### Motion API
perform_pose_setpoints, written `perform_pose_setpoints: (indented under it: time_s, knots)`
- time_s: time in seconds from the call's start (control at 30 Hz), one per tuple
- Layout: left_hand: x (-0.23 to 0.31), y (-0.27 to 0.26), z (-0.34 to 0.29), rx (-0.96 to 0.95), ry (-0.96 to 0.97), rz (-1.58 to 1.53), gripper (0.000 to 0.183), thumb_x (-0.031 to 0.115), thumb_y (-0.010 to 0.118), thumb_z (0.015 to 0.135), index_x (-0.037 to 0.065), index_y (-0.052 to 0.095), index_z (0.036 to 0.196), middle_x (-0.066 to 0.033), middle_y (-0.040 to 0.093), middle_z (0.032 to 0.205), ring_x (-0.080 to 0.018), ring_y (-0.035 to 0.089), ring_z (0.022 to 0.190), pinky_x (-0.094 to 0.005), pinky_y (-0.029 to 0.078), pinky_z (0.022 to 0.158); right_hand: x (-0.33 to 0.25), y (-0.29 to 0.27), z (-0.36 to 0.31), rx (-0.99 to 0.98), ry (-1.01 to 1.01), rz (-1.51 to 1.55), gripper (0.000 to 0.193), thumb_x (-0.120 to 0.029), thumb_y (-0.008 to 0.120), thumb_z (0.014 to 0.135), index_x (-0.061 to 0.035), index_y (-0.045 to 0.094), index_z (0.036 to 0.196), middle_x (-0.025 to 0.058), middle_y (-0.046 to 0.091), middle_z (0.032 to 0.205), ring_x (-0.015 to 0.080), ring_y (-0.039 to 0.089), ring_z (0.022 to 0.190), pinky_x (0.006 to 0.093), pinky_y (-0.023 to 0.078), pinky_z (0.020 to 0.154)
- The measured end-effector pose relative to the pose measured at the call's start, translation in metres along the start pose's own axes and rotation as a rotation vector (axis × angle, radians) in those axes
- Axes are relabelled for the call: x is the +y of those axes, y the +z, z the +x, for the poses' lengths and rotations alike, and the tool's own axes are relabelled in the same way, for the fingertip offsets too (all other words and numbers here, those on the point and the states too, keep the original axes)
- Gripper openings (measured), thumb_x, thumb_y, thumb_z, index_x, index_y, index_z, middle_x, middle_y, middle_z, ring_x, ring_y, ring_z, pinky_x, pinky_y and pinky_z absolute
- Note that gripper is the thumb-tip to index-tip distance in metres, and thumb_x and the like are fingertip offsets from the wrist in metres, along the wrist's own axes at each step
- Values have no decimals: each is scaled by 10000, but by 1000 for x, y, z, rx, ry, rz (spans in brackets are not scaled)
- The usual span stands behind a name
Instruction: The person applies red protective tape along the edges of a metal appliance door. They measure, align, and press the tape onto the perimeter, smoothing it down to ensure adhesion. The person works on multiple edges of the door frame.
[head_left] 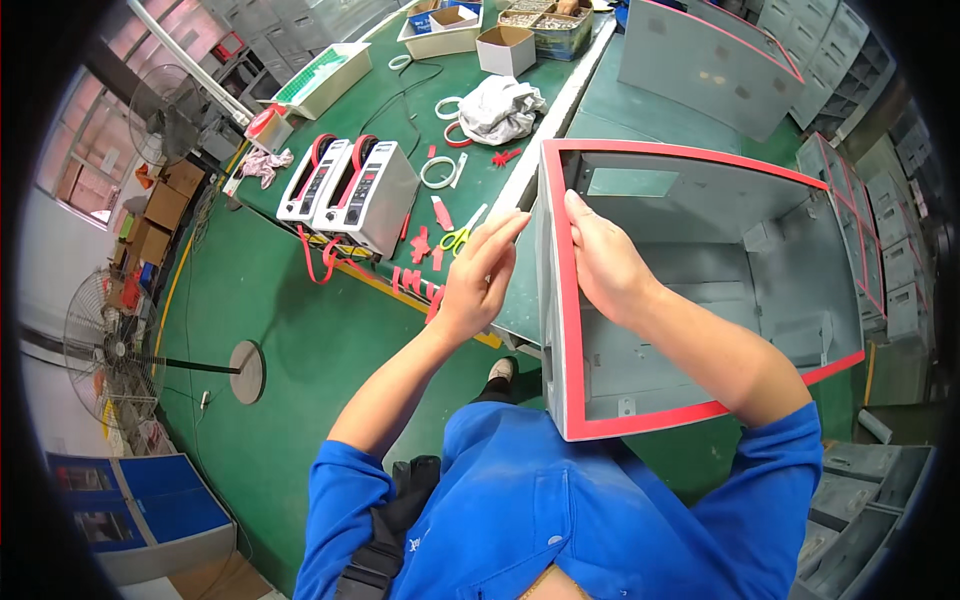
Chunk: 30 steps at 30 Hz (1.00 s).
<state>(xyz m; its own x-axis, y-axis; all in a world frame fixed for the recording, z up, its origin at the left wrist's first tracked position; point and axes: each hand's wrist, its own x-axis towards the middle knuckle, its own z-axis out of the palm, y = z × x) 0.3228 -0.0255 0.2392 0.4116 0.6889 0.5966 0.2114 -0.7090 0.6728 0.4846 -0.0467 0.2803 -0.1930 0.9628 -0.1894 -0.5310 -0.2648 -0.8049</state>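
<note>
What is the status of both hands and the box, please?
Left hand open, nothing held. Right hand at left side of red-edged gray box. Scissors on bench beside left hand.

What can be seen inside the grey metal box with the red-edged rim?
Inside the grey metal box are grey walls, a rectangular opening and a small bracket. The right hand and forearm cover part of the interior; anything behind them is hidden.

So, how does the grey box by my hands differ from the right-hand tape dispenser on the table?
The box is grey and much bigger; the dispenser is white. Your right hand is on the box's rim, while no hand touches the dispenser, which stands on the table. Both carry red: the box along its rim, the dispenser near its top.
</note>
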Motion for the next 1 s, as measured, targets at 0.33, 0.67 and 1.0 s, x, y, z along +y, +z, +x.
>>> perform_pose_setpoints:
  time_s: [0.33, 0.67, 1.0]
  knots:
    - [13, 4, -4, -119, 207, 128, 459, -142, 454, 746, -9, 476, 1185, -159, 485, 1211, -317, 449, 1155, -360, 365, 938, 1, -3, 1, 26, -7, -6, 398, -330, 357, 941, 25, 465, 1086, 77, 504, 1074, 115, 440, 1024, 263, 324, 932]
    - [12, 12, -3, -189, 363, 266, 486, -77, 524, 686, 12, 503, 1163, -137, 487, 1214, -312, 438, 1162, -411, 376, 941, -2, -2, -2, 21, 32, 31, 390, -341, 375, 931, 15, 472, 1058, 95, 530, 993, 129, 502, 917, 262, 401, 830]
    - [-9, 12, 19, -190, 430, 362, 432, -69, 499, 707, 6, 522, 1132, -145, 507, 1197, -309, 478, 1123, -409, 388, 935, -22, 4, -33, 253, -30, -55, 592, -372, 382, 922, 82, 261, 1282, 241, 325, 1304, 270, 319, 1242, 333, 271, 1026]
